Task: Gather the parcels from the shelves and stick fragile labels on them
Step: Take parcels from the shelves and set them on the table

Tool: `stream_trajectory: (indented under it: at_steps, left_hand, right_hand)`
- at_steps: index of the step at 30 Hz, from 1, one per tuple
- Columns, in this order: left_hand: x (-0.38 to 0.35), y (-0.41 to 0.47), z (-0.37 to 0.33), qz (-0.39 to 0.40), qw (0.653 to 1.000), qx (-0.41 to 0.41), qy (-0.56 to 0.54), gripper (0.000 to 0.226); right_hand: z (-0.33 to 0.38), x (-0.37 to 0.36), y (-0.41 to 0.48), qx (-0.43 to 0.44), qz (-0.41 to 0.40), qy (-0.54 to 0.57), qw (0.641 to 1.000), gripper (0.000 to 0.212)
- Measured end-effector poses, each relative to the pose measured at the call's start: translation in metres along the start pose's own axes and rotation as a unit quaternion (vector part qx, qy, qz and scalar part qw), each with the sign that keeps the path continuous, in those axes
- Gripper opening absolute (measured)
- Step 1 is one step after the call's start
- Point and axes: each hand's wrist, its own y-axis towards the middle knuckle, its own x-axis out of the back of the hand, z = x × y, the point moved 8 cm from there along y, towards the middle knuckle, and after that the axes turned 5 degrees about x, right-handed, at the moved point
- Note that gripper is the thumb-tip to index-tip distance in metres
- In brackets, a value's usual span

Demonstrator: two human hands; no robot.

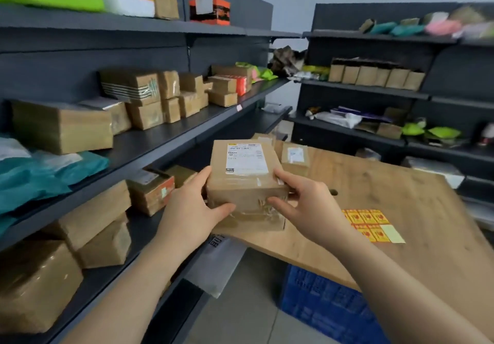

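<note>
You have one cardboard parcel point(246, 183) between both hands, carried over the near corner of the wooden bench point(395, 199), beside the shelves point(160, 140). Your left hand point(192, 210) clasps its left side with the thumb on the near face; your right hand point(307, 202) clasps the right side, fingers point(283, 204) curled onto the taped front. It looks to be in the air or just meeting the bench edge — I cannot tell which.

By my reading you are early on. One smaller parcel point(295, 156) already sits on the bench further back, with another box edge behind the one you hold, while the shelves hold many more boxes and mailer bags. No fragile label shows on any parcel yet. The sheet of fragile labels point(371, 224) lies on the bench to your right — red and yellow squares, with one pale blank spot at its near right corner, perhaps a label already peeled off.

The held parcel carries a white shipping label point(246, 158) with barcode-like print, too blurred to read. The sticker text is unreadable too.
</note>
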Motion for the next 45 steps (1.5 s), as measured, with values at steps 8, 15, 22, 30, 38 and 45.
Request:
stream_trajectory:
  at_steps: [8, 15, 22, 30, 38, 45]
  left_hand:
    - [-0.115, 0.099, -0.009, 0.085, 0.996, -0.016, -0.024, 0.063]
    - [-0.187, 0.160, 0.024, 0.075, 0.995, 0.058, -0.038, 0.069]
    - [-0.224, 0.195, 0.105, 0.065, 0.984, 0.167, -0.024, 0.080]
    - [-0.239, 0.232, 0.188, 0.082, 0.970, 0.231, 0.007, 0.091]
    - [-0.248, 0.266, 0.233, 0.117, 0.969, 0.216, 0.037, 0.092]
    - [-0.259, 0.276, 0.252, 0.159, 0.961, 0.215, 0.064, 0.093]
  right_hand:
    - [-0.126, 0.005, 0.045, -0.081, -0.013, -0.011, 0.997, 0.057]
    - [-0.225, -0.035, 0.101, -0.067, 0.043, 0.005, 0.997, 0.053]
    - [-0.284, -0.119, 0.148, -0.053, 0.120, 0.031, 0.991, 0.054]
    - [-0.305, -0.197, 0.182, -0.070, 0.159, 0.038, 0.984, 0.055]
    - [-0.315, -0.240, 0.200, -0.107, 0.140, 0.002, 0.984, 0.057]
    - [-0.319, -0.264, 0.202, -0.122, 0.170, -0.042, 0.977, 0.047]
